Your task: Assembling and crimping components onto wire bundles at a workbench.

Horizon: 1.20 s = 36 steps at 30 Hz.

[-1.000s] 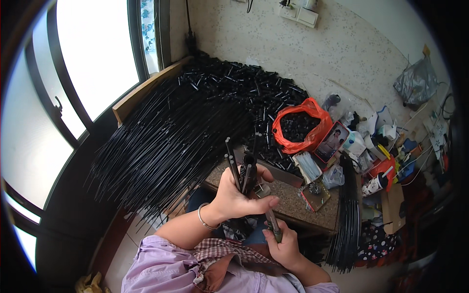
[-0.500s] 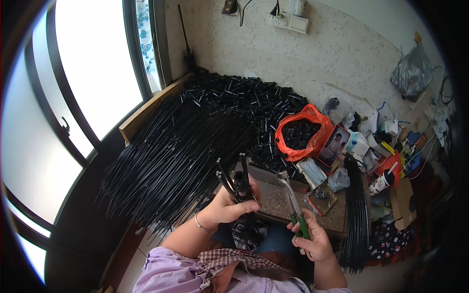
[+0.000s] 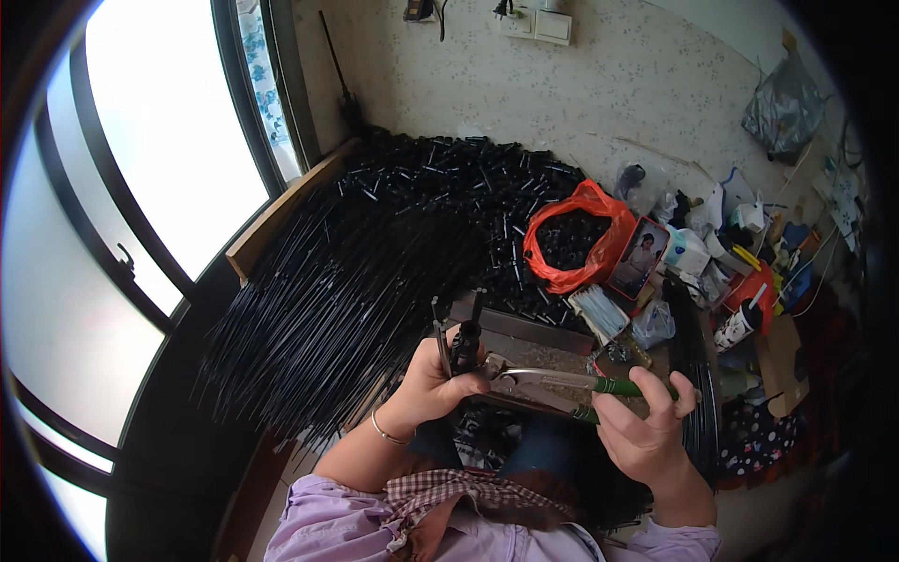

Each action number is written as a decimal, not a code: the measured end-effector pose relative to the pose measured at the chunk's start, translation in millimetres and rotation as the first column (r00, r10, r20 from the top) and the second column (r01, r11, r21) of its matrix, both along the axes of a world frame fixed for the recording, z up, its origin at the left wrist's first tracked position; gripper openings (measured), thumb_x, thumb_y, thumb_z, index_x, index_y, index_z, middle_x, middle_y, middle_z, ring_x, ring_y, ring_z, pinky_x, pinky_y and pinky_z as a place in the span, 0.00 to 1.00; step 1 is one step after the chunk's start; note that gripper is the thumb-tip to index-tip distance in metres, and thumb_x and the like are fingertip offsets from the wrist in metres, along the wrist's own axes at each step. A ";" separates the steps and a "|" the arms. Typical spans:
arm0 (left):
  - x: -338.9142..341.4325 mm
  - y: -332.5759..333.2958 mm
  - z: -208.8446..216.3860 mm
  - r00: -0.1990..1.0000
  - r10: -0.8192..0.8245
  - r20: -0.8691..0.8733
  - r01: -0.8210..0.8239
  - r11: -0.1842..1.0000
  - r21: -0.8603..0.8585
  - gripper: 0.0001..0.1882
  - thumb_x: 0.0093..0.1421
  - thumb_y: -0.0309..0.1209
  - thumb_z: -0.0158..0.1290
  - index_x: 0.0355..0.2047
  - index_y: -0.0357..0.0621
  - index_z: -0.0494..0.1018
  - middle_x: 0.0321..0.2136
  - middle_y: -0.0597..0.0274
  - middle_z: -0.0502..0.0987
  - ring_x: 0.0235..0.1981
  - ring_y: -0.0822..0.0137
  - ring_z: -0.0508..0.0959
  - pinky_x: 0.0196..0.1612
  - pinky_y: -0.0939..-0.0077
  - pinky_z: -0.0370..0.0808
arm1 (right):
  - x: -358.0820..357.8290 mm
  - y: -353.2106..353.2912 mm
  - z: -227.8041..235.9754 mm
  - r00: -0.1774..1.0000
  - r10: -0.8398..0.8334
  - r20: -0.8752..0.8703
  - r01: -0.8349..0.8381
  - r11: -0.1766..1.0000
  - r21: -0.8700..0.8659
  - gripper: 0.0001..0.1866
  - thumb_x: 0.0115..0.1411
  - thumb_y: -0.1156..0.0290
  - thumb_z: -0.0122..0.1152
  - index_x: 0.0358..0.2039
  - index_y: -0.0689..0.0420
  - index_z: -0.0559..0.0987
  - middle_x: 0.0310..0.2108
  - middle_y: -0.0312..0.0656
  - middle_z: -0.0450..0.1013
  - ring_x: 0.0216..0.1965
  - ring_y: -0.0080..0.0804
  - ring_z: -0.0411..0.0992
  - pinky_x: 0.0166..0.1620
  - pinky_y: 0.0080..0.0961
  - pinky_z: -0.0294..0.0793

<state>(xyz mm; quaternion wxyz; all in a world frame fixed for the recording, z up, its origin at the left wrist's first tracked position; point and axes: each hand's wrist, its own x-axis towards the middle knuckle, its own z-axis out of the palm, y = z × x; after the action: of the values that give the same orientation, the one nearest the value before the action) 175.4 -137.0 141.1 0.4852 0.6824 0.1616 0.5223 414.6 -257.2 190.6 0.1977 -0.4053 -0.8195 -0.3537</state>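
Note:
My left hand [image 3: 426,382] is closed around a short black tube with thin black ribs [image 3: 464,348], which looks like part of an umbrella frame. The rib ends stick up above my fingers. My right hand [image 3: 646,433] grips pliers [image 3: 548,377] by their green handles, which are spread apart. The jaws point left and meet the lower part of the black piece beside my left thumb. Exactly what the jaws bite on is too small to make out.
Thin black rods [image 3: 318,309] lie in a large heap at left, with black tubes [image 3: 449,173] piled behind. A red plastic bag [image 3: 611,220] holds small black parts. Beside it stand a phone [image 3: 640,260] and white sticks [image 3: 599,314]. A patterned cup [image 3: 735,330] stands among clutter at right.
The pliers have swung from upright to nearly level, and their jaws have come to the black piece in my left hand. My right hand has moved right and up, its fingers more spread.

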 end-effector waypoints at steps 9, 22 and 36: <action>0.6 -10.9 -3.8 0.982 -0.008 0.188 0.042 0.983 -0.177 0.20 0.46 0.41 0.62 0.27 0.40 0.66 0.21 0.72 0.66 0.22 0.79 0.64 0.25 0.86 0.61 | -9.5 -5.7 1.2 0.942 0.143 -0.302 -0.227 0.938 -0.264 0.14 0.33 0.80 0.63 0.27 0.65 0.78 0.36 0.43 0.71 0.38 0.45 0.69 0.32 0.32 0.70; 13.8 -25.3 17.3 0.992 -0.069 -0.106 0.076 0.995 0.063 0.24 0.53 0.30 0.54 0.48 0.33 0.59 0.33 0.51 0.74 0.33 0.65 0.75 0.38 0.75 0.70 | 22.8 -2.6 -88.4 0.278 -0.134 -0.951 -0.734 0.609 -0.300 0.08 0.51 0.78 0.57 0.30 0.72 0.75 0.40 0.57 0.69 0.35 0.38 0.74 0.35 0.23 0.75; 16.5 -24.7 6.4 0.992 -0.124 0.028 0.127 0.986 -0.112 0.25 0.55 0.35 0.52 0.49 0.32 0.63 0.29 0.62 0.71 0.27 0.76 0.70 0.32 0.82 0.68 | 20.5 2.1 -63.6 0.534 0.006 -0.846 -0.630 0.670 -0.393 0.09 0.49 0.79 0.59 0.29 0.71 0.73 0.39 0.55 0.71 0.35 0.38 0.75 0.36 0.23 0.75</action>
<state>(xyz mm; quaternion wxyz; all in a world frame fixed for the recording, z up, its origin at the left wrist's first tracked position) 191.9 -161.7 147.5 0.5569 0.6569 0.1427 0.4877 435.1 -255.1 127.0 0.4456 -0.3876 -0.7750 0.2247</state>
